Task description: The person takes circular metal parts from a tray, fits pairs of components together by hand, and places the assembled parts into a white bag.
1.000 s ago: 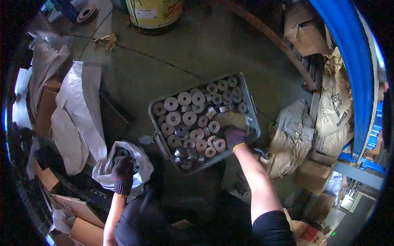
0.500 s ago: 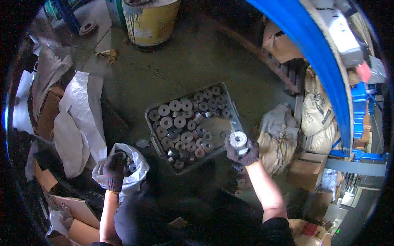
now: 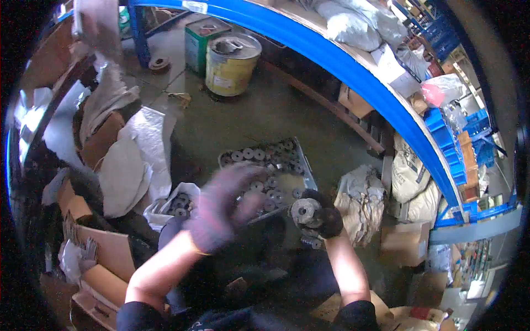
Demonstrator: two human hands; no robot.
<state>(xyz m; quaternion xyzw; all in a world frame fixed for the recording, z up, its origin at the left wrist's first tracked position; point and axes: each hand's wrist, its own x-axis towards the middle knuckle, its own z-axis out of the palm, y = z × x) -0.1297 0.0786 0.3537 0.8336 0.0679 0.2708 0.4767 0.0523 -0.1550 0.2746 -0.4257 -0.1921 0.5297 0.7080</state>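
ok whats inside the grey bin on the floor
The grey bin holds many round pieces with center holes, plus a pale patch without pieces toward its right side. The blurred left hand blocks the view of its near left part, so what lies there can't be seen.

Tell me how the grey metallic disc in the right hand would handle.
The grey metallic disc in the right hand looks thick and solid, so probably stiff and heavy for its size. Its round outline suggests it could roll if stood on edge.

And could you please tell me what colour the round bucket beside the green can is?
The bucket is mostly yellow, best seen in the head view.
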